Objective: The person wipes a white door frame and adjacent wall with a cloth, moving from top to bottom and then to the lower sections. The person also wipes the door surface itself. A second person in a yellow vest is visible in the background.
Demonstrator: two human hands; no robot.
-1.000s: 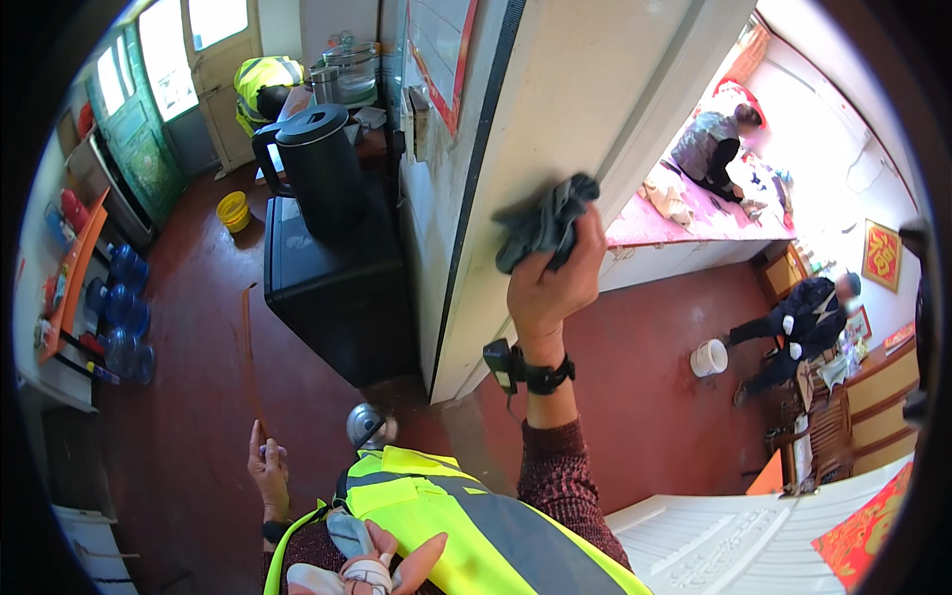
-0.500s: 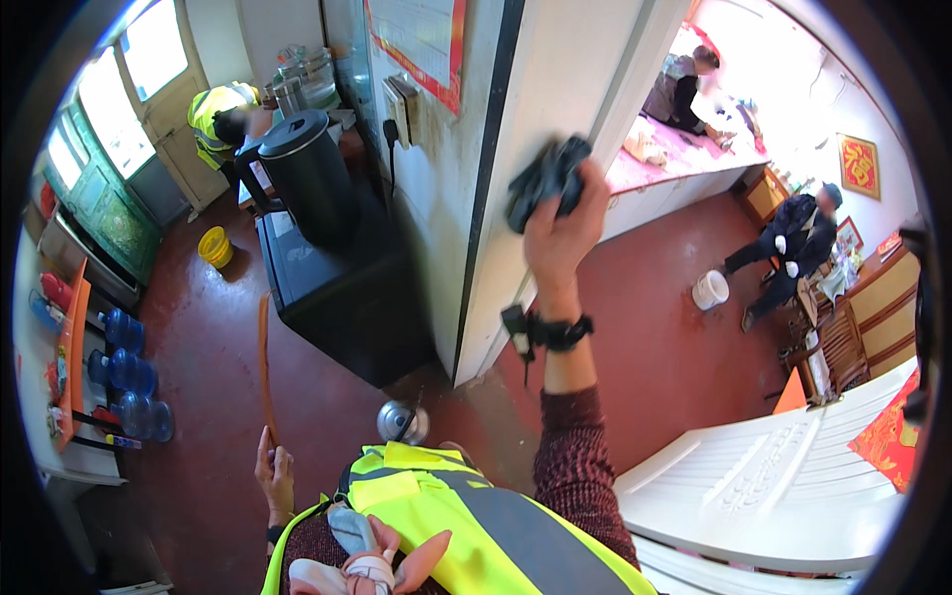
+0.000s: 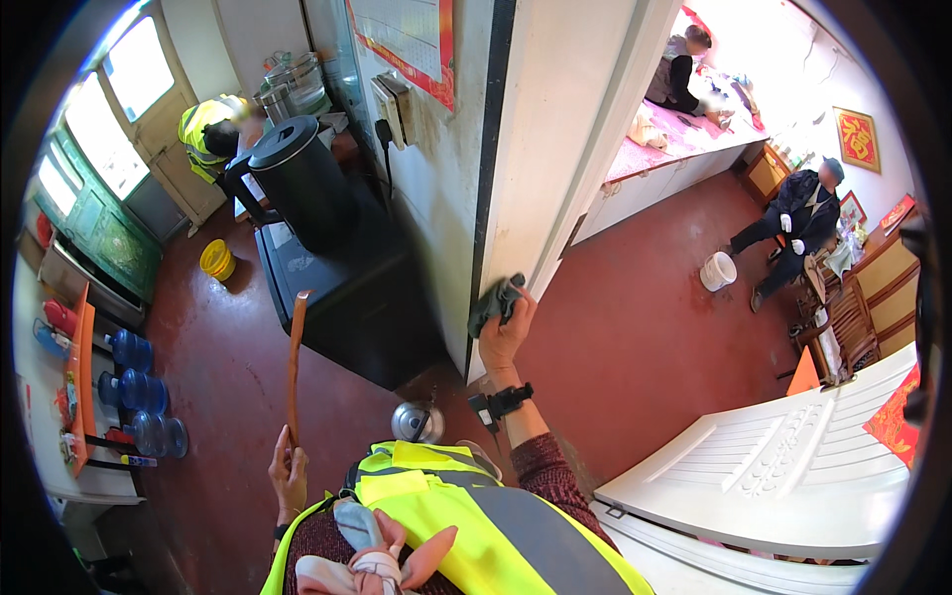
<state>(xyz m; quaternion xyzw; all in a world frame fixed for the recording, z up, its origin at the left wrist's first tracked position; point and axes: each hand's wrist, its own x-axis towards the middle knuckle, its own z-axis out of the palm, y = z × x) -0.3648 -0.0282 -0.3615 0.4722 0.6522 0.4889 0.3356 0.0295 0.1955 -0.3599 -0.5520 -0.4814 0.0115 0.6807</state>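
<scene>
My right hand (image 3: pixel 508 342) is closed on a crumpled dark grey-green cloth (image 3: pixel 493 305). The cloth lies against the white door frame (image 3: pixel 555 119) at the corner of the wall, low on its edge. On the left, my left hand (image 3: pixel 289 476) grips the lower end of a thin reddish-brown wooden stick (image 3: pixel 296 367), which points up and away from me. The stick's upper end shows in front of a black cabinet (image 3: pixel 347 307). A black electric kettle (image 3: pixel 307 188) stands on that cabinet.
A metal kettle (image 3: pixel 417 423) sits on the red floor by the wall corner. Far left are a yellow bucket (image 3: pixel 217 259), blue water bottles (image 3: pixel 144 392) and a bending person (image 3: pixel 210 134). Beyond the doorway are a seated person (image 3: pixel 808 213), a white bucket (image 3: pixel 717 271) and a white door (image 3: pixel 754 476).
My right hand has come down the door frame with the cloth, toward me and slightly left. My left hand has shifted slightly right, and the stick now stands a little further right.
</scene>
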